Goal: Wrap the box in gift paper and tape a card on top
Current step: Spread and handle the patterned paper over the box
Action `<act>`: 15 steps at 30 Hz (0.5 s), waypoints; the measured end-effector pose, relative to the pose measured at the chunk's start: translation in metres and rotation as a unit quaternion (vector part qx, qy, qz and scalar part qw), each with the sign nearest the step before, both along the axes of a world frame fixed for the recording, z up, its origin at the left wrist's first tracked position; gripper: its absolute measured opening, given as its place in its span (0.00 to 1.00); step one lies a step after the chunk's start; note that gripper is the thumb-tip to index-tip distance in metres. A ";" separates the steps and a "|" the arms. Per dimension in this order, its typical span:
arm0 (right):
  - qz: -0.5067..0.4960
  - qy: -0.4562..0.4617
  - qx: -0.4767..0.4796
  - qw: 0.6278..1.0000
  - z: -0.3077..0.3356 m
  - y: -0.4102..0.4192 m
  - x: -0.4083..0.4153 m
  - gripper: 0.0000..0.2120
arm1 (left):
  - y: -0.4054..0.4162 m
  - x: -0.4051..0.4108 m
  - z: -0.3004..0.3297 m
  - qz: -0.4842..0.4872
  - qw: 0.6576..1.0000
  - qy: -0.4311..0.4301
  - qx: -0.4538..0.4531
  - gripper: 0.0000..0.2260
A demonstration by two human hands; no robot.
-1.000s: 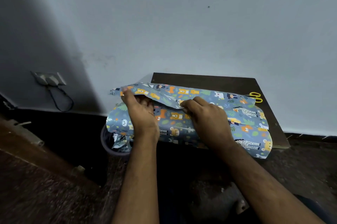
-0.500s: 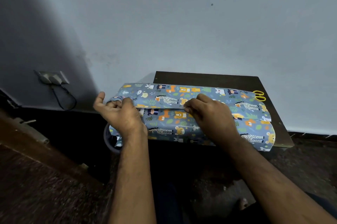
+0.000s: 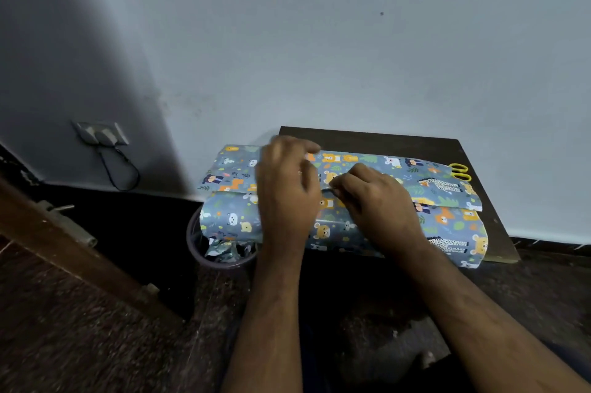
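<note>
The blue gift paper (image 3: pixel 447 197) with cartoon animals is folded over the box, which is fully hidden beneath it. The far flap overlaps the near one along a seam across the top. My right hand (image 3: pixel 377 204) sits on the middle of the package, its fingertips curled and pinching the flap's edge at the seam. My left hand (image 3: pixel 287 191) lies just left of it, blurred, with fingers stretched forward over the top of the paper. No card or tape is visible.
The package rests on a dark board (image 3: pixel 367 136) against the wall. Yellow scissors (image 3: pixel 460 171) lie at the board's right rear. A round bin (image 3: pixel 198 252) with paper scraps stands under the package's left end. A wall socket (image 3: pixel 102 134) and wooden door edge (image 3: pixel 64 239) are at left.
My left hand has left the package's left end and moved right onto the top, next to the right hand. The right hand has stayed at the seam.
</note>
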State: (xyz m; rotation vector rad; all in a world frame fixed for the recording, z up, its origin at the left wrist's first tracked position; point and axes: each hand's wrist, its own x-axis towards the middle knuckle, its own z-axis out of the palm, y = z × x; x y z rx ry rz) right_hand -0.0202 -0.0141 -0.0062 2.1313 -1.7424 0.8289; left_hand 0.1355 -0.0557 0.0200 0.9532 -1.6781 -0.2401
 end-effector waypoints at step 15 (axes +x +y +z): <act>-0.131 -0.157 0.082 0.975 0.021 -0.004 -0.028 0.06 | 0.017 -0.038 -0.027 0.001 0.958 -0.275 0.078 0.11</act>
